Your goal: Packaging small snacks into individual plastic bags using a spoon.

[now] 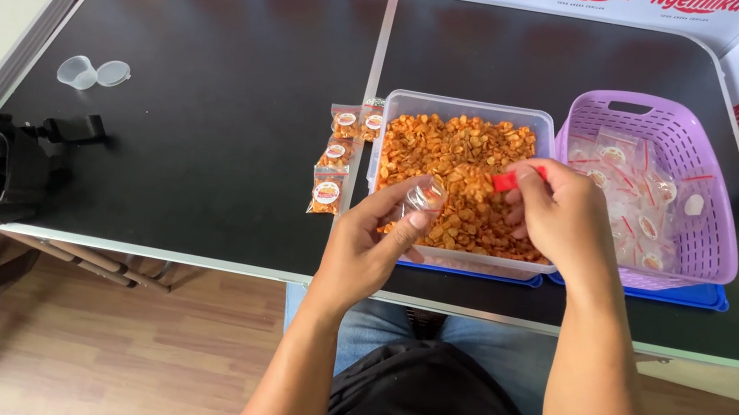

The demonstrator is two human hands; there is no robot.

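The left hand has its grip clamped on a small clear pouch with a round label, held over the clear tub of orange snacks; the right hand pinches a red scoop on the bench

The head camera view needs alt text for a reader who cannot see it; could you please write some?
Seated at a black table, a person holds a small clear bag in the left hand and a red scoop in the right hand over a clear tub of orange snacks. Filled packets lie left of the tub; a purple basket of bags stands right.
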